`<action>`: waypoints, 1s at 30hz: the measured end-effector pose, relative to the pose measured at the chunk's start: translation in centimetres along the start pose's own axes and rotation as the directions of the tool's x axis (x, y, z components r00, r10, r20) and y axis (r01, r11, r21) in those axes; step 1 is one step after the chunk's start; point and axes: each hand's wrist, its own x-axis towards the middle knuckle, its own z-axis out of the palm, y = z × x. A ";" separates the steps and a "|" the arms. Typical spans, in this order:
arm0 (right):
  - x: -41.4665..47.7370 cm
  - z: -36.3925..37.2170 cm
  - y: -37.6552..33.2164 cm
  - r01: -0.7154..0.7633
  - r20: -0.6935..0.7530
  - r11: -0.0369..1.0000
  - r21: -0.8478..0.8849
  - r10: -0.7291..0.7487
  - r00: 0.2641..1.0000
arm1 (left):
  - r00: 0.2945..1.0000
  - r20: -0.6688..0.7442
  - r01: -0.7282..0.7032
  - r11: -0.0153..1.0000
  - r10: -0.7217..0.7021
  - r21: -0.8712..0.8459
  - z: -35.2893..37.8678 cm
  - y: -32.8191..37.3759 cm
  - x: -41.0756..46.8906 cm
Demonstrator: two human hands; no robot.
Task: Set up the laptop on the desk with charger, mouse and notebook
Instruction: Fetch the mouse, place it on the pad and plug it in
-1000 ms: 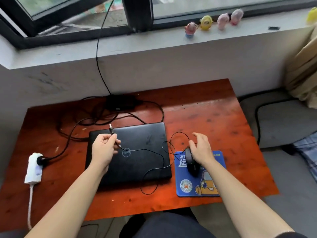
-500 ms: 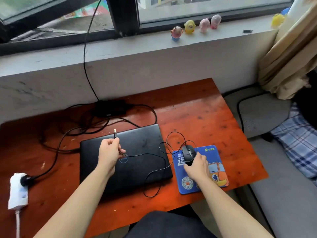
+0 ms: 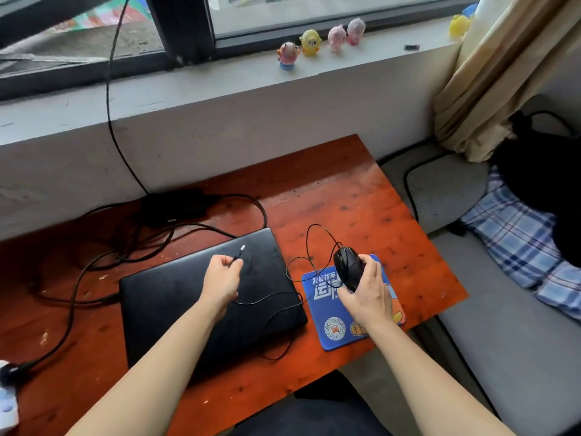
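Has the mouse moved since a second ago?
Yes. The mouse, earlier flat on the blue mouse pad, is now lifted and tilted above it in the right hand.

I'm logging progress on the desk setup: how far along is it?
Done: the closed laptop lies on the desk, with the mouse pad beside it. In hand: the right hand lifts the mouse; the left hand holds its plug. Left: plugging in mouse and charger; no notebook is visible.

The reddish wooden desk carries a closed laptop, mouse pad and charger brick.
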 end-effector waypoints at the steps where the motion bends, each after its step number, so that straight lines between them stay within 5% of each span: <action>1: -0.1 -0.5 0.2 0.032 -0.012 0.999 -0.020 -0.032 0.999 | 0.999 0.025 -0.029 0.999 0.028 0.037 0.8 0.2 0.2; 5: 0.0 -2.2 0.4 -0.047 -0.066 0.998 0.045 0.050 0.997 | 0.985 0.132 -0.137 0.960 0.107 0.243 2.7 0.8 0.4; 8: 0.7 -2.7 0.9 -0.032 0.117 0.998 -0.051 0.038 0.992 | 0.972 0.167 -0.223 0.866 0.164 0.447 3.2 0.7 0.2; 13: 1.5 -3.0 0.3 -0.268 0.154 0.891 0.367 0.226 0.962 | 0.956 0.230 -0.243 0.927 0.180 0.286 3.9 2.2 -0.2; 20: 2.1 -3.2 -0.6 -0.418 0.487 0.645 0.640 0.080 0.870 | 0.860 0.473 0.231 0.973 -0.193 -0.023 5.4 4.2 -1.5; 23: 2.1 -3.0 -0.4 -0.403 0.489 0.696 0.595 0.085 0.868 | 0.842 0.474 0.284 0.959 -0.259 0.019 6.8 3.8 -2.1; 26: 2.3 -2.4 0.6 -0.350 0.456 0.839 0.416 0.141 0.879 | 0.897 0.396 0.191 0.980 -0.199 0.059 7.6 2.8 -2.4; 30: 2.1 -1.7 2.4 -0.398 0.431 0.897 0.194 0.287 0.856 | 0.946 0.310 0.044 0.985 -0.095 0.168 7.6 1.1 -2.2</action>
